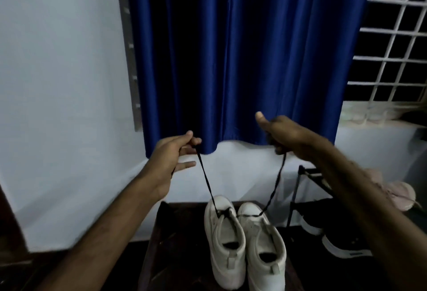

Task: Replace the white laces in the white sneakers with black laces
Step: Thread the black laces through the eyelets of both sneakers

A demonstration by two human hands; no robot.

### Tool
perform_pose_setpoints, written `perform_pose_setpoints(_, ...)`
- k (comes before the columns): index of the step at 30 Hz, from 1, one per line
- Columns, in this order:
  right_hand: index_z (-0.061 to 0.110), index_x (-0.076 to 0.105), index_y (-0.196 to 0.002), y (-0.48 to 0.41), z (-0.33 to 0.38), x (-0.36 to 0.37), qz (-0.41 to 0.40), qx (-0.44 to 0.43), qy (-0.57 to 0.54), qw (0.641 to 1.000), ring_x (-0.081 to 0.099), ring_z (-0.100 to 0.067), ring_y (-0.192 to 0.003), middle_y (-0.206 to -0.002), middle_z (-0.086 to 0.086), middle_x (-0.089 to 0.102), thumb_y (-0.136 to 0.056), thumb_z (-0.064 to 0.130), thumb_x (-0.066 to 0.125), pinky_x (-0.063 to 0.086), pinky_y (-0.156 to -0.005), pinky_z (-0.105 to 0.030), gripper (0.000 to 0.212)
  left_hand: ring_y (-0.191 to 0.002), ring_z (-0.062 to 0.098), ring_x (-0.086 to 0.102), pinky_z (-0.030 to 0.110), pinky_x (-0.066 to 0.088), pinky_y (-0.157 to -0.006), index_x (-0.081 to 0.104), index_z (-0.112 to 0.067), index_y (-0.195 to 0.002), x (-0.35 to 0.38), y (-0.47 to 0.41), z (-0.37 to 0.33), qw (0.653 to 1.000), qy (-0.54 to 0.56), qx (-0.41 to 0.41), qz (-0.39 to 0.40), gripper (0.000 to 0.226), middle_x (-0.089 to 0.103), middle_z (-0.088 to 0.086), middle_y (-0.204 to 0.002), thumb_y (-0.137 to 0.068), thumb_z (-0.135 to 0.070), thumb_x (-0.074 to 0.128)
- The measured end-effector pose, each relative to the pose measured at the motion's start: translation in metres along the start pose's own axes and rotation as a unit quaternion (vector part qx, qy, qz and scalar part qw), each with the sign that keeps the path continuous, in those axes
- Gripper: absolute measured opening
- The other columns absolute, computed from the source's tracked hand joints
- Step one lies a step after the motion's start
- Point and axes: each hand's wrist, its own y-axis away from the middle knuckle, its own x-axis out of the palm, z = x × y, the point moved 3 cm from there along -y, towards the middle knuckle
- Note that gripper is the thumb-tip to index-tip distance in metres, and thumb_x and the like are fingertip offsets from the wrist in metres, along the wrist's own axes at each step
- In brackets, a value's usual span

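Two white sneakers stand side by side on a dark stool (pixel 175 240), toes pointing away from me: the left sneaker (pixel 225 242) and the right sneaker (pixel 265 251). A black lace (pixel 205 177) runs through the lowest eyelets of the left sneaker, and both its ends rise to my raised hands. My left hand (pixel 172 159) pinches one end between thumb and forefinger. My right hand (pixel 280 135) grips the other end in curled fingers, thumb sticking up. The other eyelets of both sneakers look bare of laces.
A blue curtain (pixel 242 48) hangs straight ahead over a window with a white grille (pixel 392 59). To the right stands a dark shoe rack (pixel 305 175) with black sneakers (pixel 332 233) and a pink shoe (pixel 399 196). A white wall is on the left.
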Motion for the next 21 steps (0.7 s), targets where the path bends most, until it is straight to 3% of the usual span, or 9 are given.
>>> perform_pose_setpoints(4, 0.008, 0.061, -0.082, -0.005, 0.031, 0.009, 0.081, -0.019, -0.162, 0.983, 0.038, -0.009, -0.054, -0.065, 0.000, 0.045, -0.102, 0.035, 0.046, 0.036, -0.048, -0.019, 0.037, -0.092, 0.016, 0.065, 0.037, 0.054, -0.086, 0.073, -0.013, -0.100, 0.020, -0.002, -0.034, 0.997, 0.006, 0.046, 0.054, 0.025, 0.074, 0.003, -0.107, -0.099, -0.025, 0.051)
perform_pose_setpoints(8, 0.008, 0.072, -0.095, -0.003, 0.050, 0.011, 0.099, -0.126, -0.214, 0.964, 0.054, -0.010, -0.073, -0.073, 0.001, 0.062, -0.098, 0.004, 0.050, 0.049, -0.071, -0.021, 0.023, -0.096, 0.014, 0.068, 0.037, 0.052, -0.092, 0.071, -0.016, -0.110, 0.027, -0.005, -0.059, 0.988, -0.039, 0.128, 0.081, 0.022, 0.073, -0.003, -0.109, -0.098, -0.018, 0.052)
perform_pose_setpoints(12, 0.010, 0.068, -0.108, 0.006, 0.065, 0.012, 0.027, -0.185, -0.285, 0.940, 0.065, -0.011, -0.075, -0.081, -0.009, 0.071, -0.094, 0.001, 0.056, 0.055, -0.074, -0.017, 0.020, -0.081, 0.019, 0.070, 0.036, 0.058, -0.077, 0.065, -0.012, -0.113, 0.034, -0.007, -0.076, 0.974, -0.081, 0.199, 0.069, 0.021, 0.076, 0.003, -0.098, -0.099, -0.006, 0.051)
perform_pose_setpoints(17, -0.001, 0.063, -0.102, 0.007, 0.076, 0.011, -0.031, -0.200, -0.333, 0.921, 0.071, -0.013, -0.071, -0.087, -0.013, 0.073, -0.098, 0.005, 0.051, 0.051, -0.064, -0.013, 0.014, -0.075, 0.015, 0.072, 0.024, 0.057, -0.068, 0.044, -0.017, -0.122, 0.045, -0.016, -0.087, 0.964, -0.123, 0.235, 0.017, 0.033, 0.076, 0.000, -0.090, -0.095, -0.007, 0.059)
perform_pose_setpoints(21, 0.011, 0.066, -0.093, 0.007, 0.083, 0.010, -0.066, -0.189, -0.313, 0.928, 0.066, 0.000, -0.075, -0.090, -0.002, 0.073, -0.097, 0.012, 0.054, 0.046, -0.062, -0.009, 0.013, -0.075, 0.016, 0.073, 0.024, 0.056, -0.065, 0.061, -0.008, -0.106, 0.048, -0.024, -0.088, 0.970, -0.125, 0.210, 0.006, 0.014, 0.077, 0.002, -0.091, -0.093, -0.010, 0.063)
